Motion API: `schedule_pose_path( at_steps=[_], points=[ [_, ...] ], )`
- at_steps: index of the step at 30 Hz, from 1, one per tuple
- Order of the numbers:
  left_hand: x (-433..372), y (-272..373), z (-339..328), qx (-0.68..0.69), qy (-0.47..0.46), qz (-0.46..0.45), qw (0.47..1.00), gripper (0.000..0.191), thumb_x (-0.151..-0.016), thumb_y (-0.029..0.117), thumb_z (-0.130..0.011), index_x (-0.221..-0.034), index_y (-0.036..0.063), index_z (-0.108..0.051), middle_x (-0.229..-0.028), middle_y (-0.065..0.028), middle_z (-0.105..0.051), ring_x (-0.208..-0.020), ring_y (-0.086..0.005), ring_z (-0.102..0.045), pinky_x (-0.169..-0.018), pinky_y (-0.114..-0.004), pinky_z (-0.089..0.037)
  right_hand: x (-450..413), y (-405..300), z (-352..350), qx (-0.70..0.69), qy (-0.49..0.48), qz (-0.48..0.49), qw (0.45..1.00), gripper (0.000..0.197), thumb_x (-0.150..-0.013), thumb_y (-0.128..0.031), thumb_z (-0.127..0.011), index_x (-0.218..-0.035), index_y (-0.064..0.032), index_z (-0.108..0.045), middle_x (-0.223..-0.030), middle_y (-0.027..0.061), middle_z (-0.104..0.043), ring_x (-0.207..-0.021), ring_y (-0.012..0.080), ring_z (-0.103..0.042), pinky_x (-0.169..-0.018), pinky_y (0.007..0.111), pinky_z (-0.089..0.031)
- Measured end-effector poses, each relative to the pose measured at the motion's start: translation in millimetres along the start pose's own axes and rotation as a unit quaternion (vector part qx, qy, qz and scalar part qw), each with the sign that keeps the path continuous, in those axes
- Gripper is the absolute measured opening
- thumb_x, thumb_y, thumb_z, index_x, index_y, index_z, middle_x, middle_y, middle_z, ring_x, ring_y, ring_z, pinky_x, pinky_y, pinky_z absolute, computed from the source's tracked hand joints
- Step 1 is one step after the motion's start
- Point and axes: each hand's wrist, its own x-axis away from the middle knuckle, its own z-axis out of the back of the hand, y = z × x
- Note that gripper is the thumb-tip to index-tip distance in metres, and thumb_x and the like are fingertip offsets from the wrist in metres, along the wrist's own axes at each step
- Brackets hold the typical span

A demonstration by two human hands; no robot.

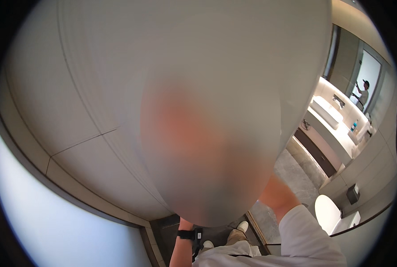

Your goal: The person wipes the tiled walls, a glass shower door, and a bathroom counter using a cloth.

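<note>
A large blurred oval patch covers the middle of the view and hides both my hands; a reddish smear shows in it. My left forearm [181,248], with a black wrist strap [185,234] and a small device [198,234], rises into its lower edge. From the right, my right forearm [278,195] reaches in under a white sleeve [305,230]. What either hand holds or touches cannot be seen. Behind the patch stands a pale wall or panel [218,36], its right edge beside the bathroom. My white shoes [243,226] are on the dark floor.
To the right are a lit washbasin [328,111] on a white counter [332,133], a blue bottle [354,125], a toilet [328,213] and a black paper holder [353,194]. A mirror shows a person in a cap [364,91]. A frosted panel [51,213] stands lower left.
</note>
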Motion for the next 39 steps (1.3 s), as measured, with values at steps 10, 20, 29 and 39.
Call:
schedule_pose_path(
  at_steps=[10,20,29,39],
  points=[
    [-1.3,-2.0,2.1,0.07,-0.006,0.072,0.995,0.041,-0.098,0.044,-0.057,-0.101,0.0025,-0.058,-0.085,-0.0024,-0.059,-0.047,-0.0091,-0.046,-0.042,-0.027,-0.035,-70.2,63.7,51.2,0.195,0.224,-0.148,0.943,0.052,-0.093,-0.004,-0.052,-0.143,-0.0008,-0.038,-0.143,0.015,-0.047,-0.134,0.0276,-0.045,-0.11,0.036,-0.037],
    [-6.3,-5.5,1.0,0.089,0.009,0.054,0.995,0.036,-0.1,0.037,-0.055,-0.093,0.0008,-0.058,-0.082,-0.0033,-0.057,-0.046,-0.0097,-0.047,-0.041,-0.027,-0.035,-91.9,28.6,7.5,0.142,-0.02,0.072,0.987,0.041,-0.085,-0.008,-0.055,-0.126,-0.0094,-0.059,-0.138,0.0036,-0.052,-0.131,0.0266,-0.045,-0.111,0.046,-0.036],
    [-1.4,-1.6,3.9,0.094,0.031,0.044,0.994,0.038,-0.099,0.038,-0.057,-0.09,0.0014,-0.058,-0.069,-0.0019,-0.053,-0.044,-0.0104,-0.048,-0.041,-0.029,-0.034,-93.0,12.9,-4.4,0.113,0.004,0.053,0.992,0.045,-0.08,-0.005,-0.057,-0.124,-0.0096,-0.062,-0.139,0.0055,-0.051,-0.134,0.0349,-0.041,-0.11,0.058,-0.028],
    [0.4,-4.2,-3.6,0.097,0.051,0.04,0.993,0.041,-0.098,0.04,-0.057,-0.096,-0.0012,-0.059,-0.07,-0.0021,-0.054,-0.043,-0.0111,-0.046,-0.04,-0.03,-0.032,-204.3,56.8,65.4,0.218,-0.017,0.125,0.968,0.04,-0.083,-0.009,-0.057,-0.123,-0.012,-0.063,-0.132,0.0055,-0.058,-0.133,0.0309,-0.042,-0.113,0.055,-0.027]
  ],
)
